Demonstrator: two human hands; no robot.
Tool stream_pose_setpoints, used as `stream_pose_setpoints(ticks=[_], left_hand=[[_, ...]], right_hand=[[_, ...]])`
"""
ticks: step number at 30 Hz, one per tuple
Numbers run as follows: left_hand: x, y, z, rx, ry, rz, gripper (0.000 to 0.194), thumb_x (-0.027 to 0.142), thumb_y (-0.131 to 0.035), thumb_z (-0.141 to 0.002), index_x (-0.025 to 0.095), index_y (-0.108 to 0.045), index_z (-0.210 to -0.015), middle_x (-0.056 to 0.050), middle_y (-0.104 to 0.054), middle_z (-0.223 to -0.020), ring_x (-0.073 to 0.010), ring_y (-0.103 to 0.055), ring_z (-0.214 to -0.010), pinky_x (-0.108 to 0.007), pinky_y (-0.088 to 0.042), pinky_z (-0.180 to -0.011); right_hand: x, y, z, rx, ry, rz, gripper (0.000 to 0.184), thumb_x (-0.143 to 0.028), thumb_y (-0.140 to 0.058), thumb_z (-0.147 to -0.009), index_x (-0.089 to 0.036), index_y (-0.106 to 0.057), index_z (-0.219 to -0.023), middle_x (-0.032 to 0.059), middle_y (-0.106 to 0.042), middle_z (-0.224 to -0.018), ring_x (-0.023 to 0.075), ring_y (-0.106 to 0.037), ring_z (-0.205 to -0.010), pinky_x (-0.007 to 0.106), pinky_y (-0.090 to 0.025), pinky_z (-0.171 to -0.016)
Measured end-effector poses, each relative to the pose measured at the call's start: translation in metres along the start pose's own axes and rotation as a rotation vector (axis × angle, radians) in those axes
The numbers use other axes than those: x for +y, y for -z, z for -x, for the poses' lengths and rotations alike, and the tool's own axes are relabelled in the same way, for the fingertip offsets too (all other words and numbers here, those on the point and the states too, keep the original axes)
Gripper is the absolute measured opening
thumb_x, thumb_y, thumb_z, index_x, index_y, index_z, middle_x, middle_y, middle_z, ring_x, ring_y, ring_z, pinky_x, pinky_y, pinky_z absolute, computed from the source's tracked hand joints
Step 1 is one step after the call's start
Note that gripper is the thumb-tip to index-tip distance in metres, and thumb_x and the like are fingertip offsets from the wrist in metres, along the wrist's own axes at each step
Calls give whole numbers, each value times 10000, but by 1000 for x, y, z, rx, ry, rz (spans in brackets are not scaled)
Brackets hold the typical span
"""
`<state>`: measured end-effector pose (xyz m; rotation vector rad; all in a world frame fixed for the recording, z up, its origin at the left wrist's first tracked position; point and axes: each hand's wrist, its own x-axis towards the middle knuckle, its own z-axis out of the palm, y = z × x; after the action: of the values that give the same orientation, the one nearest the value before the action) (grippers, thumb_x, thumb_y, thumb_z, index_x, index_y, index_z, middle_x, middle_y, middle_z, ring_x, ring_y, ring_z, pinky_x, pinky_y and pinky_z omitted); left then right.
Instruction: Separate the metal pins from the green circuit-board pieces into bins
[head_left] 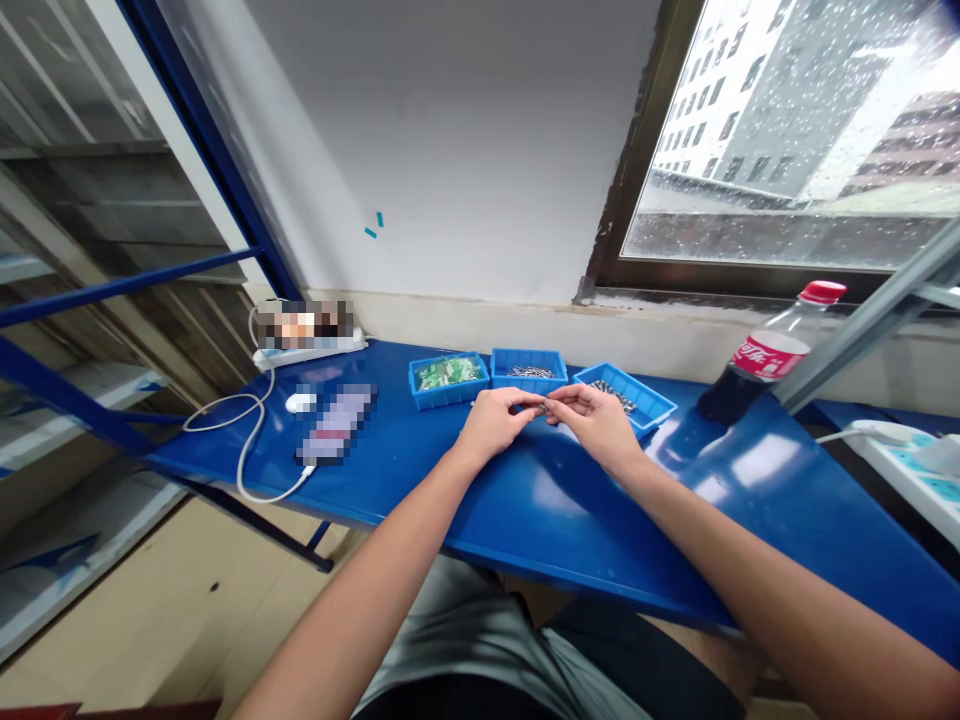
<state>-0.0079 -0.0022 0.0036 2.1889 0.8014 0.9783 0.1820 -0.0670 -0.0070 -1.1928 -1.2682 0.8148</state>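
Note:
My left hand (pixel 495 420) and my right hand (pixel 596 415) meet above the blue table (pixel 525 500), fingertips pinched together on a small metal part (pixel 544 405) too tiny to name. Just behind them stand three blue trays: the left tray (pixel 448 381) holds green pieces, the middle tray (pixel 529 369) and the right tray (pixel 626 398) hold small metal parts. My right hand lies against the right tray's near edge.
A cola bottle (pixel 757 365) lies tilted at the right rear. A white power strip (pixel 911 470) sits at far right. At the left lie a white cable (pixel 247 440), a small white object (pixel 300 402) and another power strip (pixel 307 350). Blue shelving (pixel 67 400) stands left.

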Motion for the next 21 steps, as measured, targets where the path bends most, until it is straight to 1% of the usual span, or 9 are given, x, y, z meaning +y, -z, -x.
stream_pose_setpoints(ticks=[3,6,10,12,14,17,19,21], left_hand=[[0,0,0,27,-21,-24,218,173,-724,-904,210,-840,-1085,-61,-827,-1091,-209,-767,-981,-318,-595,-892],[1,1,1,24,-31,-33,239,152,-712,-886,206,-831,-1086,-57,-827,-1101,-209,-772,-992,-318,-608,-896],[3,1,1,-11,-20,15,385,126,-699,-872,213,-768,-1240,-35,-833,-1080,-187,-785,-926,-302,-619,-889],[5,2,1,-11,-10,18,394,153,-701,-884,218,-747,-1271,-30,-835,-1060,-183,-786,-890,-298,-620,-874],[7,2,1,-1,-6,1,320,202,-703,-907,213,-764,-1220,-37,-834,-1052,-193,-786,-908,-291,-613,-856],[10,3,2,13,-1,-28,209,310,-673,-966,209,-804,-1093,-40,-834,-1042,-202,-780,-928,-281,-592,-837],[13,4,3,1,8,-29,268,385,-620,-1011,208,-821,-1021,-30,-836,-1011,-198,-774,-892,-276,-577,-813],[14,5,4,-23,14,-17,331,433,-589,-1030,208,-831,-1001,-21,-838,-985,-197,-772,-869,-272,-568,-798]], right_hand=[[-1,-2,1,-8,1,1,436,-575,-864,-793,-196,-733,-963,75,-792,-874,229,-766,-747,378,-647,-733],[1,-5,1,-16,-8,-18,423,-542,-877,-770,-202,-698,-946,63,-773,-841,221,-755,-741,376,-659,-719],[4,-7,1,-23,1,20,357,-461,-858,-769,-208,-678,-945,52,-755,-837,215,-742,-752,375,-661,-723],[4,-7,2,-20,25,63,298,-412,-816,-801,-208,-687,-976,48,-746,-846,209,-732,-763,361,-650,-719],[4,-7,2,-19,45,113,242,-378,-766,-838,-212,-703,-1003,44,-734,-839,205,-714,-752,346,-633,-698],[1,-7,3,12,103,183,193,-374,-718,-885,-220,-724,-1001,54,-729,-849,212,-698,-744,349,-616,-685],[-1,-7,5,38,152,196,197,-377,-713,-900,-221,-723,-1021,69,-739,-893,228,-713,-792,363,-619,-718],[-2,-7,6,39,181,192,195,-363,-718,-902,-221,-714,-1035,77,-750,-942,238,-731,-845,371,-625,-753]])
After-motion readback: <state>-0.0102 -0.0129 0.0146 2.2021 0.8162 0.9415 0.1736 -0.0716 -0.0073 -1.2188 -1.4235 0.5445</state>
